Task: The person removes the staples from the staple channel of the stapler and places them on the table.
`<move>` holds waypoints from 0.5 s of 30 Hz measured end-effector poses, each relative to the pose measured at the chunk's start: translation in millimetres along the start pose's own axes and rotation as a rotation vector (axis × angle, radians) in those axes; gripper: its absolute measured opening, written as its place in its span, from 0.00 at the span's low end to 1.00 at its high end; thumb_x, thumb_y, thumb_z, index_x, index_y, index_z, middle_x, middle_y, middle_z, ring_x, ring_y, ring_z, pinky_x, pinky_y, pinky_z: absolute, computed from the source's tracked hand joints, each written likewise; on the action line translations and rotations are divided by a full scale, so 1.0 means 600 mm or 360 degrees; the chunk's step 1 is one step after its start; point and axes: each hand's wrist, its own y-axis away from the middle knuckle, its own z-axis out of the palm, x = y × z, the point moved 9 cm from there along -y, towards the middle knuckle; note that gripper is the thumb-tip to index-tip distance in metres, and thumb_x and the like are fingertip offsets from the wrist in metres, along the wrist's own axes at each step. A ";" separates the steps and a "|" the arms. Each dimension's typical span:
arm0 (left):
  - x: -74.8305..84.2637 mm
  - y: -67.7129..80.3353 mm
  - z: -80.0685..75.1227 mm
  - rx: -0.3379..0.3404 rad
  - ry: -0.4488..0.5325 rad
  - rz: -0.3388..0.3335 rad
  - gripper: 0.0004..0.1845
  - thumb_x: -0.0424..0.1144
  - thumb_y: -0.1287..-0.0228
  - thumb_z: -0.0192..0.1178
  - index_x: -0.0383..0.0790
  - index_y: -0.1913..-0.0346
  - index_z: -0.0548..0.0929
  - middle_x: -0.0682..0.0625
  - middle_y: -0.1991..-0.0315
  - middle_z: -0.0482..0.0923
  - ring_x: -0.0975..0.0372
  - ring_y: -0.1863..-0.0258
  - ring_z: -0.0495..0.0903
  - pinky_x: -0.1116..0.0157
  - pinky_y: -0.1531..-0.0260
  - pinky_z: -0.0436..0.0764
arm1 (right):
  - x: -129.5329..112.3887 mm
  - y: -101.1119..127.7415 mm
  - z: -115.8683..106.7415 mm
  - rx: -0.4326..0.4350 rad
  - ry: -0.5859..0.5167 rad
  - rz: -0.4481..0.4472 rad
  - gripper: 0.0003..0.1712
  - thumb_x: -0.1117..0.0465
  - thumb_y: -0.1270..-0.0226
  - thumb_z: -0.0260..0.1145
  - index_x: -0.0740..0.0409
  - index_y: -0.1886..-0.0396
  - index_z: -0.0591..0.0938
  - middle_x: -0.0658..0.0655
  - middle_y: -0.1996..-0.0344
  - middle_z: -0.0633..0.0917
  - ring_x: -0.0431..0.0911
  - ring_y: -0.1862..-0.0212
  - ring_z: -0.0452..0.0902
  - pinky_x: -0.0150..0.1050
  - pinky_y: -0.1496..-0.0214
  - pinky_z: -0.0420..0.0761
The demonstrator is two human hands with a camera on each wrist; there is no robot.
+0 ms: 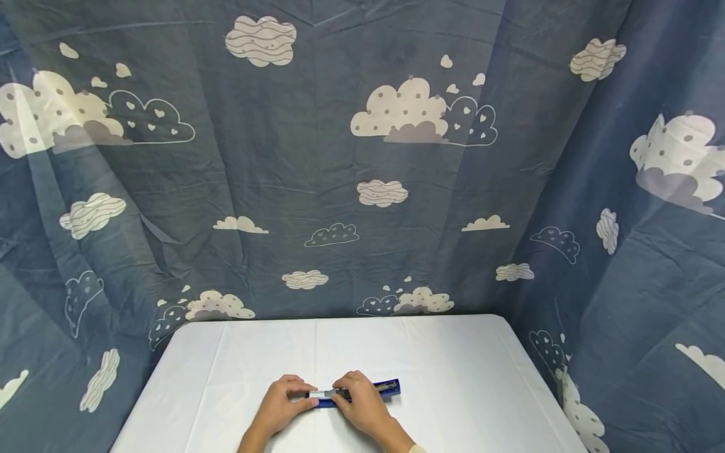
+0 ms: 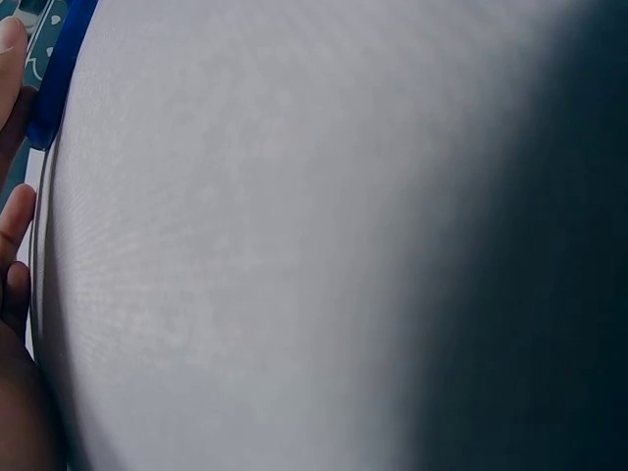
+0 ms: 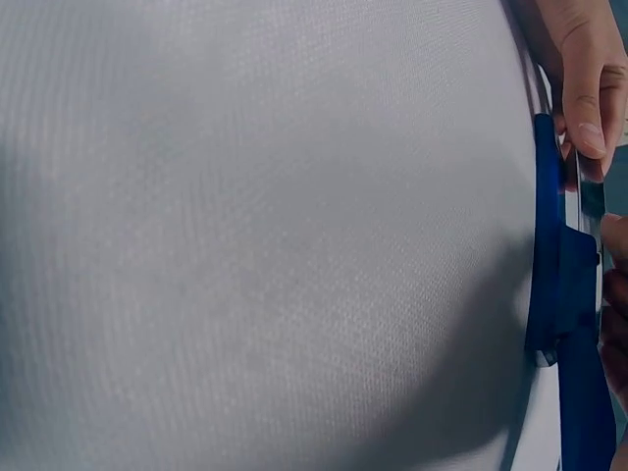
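Fingers of the left hand [image 1: 282, 404] pinch the blue stapler [image 1: 325, 396] at one end, those of the right hand [image 1: 364, 404] midway.

the right grip [image 1: 362, 404] partly hides the blue stapler [image 1: 388, 388]; the left wrist view's edge cuts it and the left grip [image 1: 283, 402]; a dark shape [image 2: 554, 294] there is blurred.
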 end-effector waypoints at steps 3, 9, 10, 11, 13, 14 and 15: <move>-0.001 0.000 0.001 -0.0016 0.0016 -0.0018 0.14 0.58 0.48 0.77 0.60 0.59 0.92 0.62 0.57 0.83 0.65 0.52 0.79 0.57 0.45 0.81 | -0.002 0.001 -0.001 -0.0007 0.0007 -0.0040 0.10 0.55 0.35 0.75 0.50 0.55 0.89 0.42 0.60 0.87 0.37 0.53 0.81 0.38 0.47 0.84; 0.001 0.001 0.001 -0.0015 0.0010 0.0003 0.14 0.58 0.48 0.77 0.60 0.59 0.92 0.62 0.58 0.83 0.65 0.52 0.79 0.58 0.46 0.81 | -0.002 0.001 -0.011 0.0004 -0.0070 -0.0110 0.08 0.57 0.34 0.75 0.50 0.57 0.89 0.42 0.60 0.87 0.37 0.53 0.80 0.38 0.48 0.83; 0.001 0.000 0.000 -0.0009 0.0006 0.0009 0.14 0.58 0.48 0.77 0.61 0.59 0.92 0.62 0.58 0.83 0.66 0.52 0.79 0.58 0.46 0.81 | -0.001 0.000 -0.014 0.0006 -0.0089 -0.0114 0.07 0.57 0.33 0.74 0.50 0.57 0.89 0.42 0.60 0.87 0.37 0.53 0.80 0.38 0.48 0.83; 0.001 0.000 0.000 -0.0005 0.0005 0.0016 0.14 0.58 0.48 0.77 0.61 0.59 0.92 0.62 0.58 0.83 0.66 0.53 0.79 0.58 0.46 0.81 | 0.000 -0.001 -0.016 0.0016 -0.0102 -0.0123 0.07 0.58 0.34 0.74 0.50 0.57 0.89 0.42 0.60 0.88 0.37 0.53 0.81 0.38 0.48 0.83; 0.002 0.000 -0.001 0.0000 -0.0004 0.0031 0.14 0.58 0.47 0.77 0.60 0.59 0.92 0.62 0.58 0.83 0.66 0.53 0.79 0.58 0.47 0.81 | 0.003 -0.002 -0.021 0.0031 -0.0137 -0.0131 0.07 0.58 0.33 0.74 0.50 0.57 0.89 0.43 0.61 0.88 0.37 0.53 0.81 0.39 0.48 0.83; 0.001 0.000 -0.002 -0.0002 -0.0007 0.0030 0.14 0.58 0.47 0.77 0.60 0.59 0.92 0.62 0.58 0.83 0.66 0.53 0.79 0.58 0.47 0.81 | 0.005 -0.003 -0.024 0.0039 -0.0153 -0.0131 0.07 0.58 0.34 0.74 0.51 0.57 0.89 0.43 0.61 0.88 0.37 0.54 0.81 0.39 0.48 0.83; 0.000 0.000 -0.002 -0.0007 -0.0001 0.0014 0.14 0.59 0.48 0.77 0.61 0.59 0.92 0.63 0.58 0.83 0.67 0.53 0.79 0.58 0.46 0.81 | 0.007 -0.003 -0.026 0.0042 -0.0170 -0.0127 0.07 0.58 0.34 0.74 0.51 0.57 0.89 0.43 0.61 0.88 0.37 0.54 0.81 0.39 0.48 0.83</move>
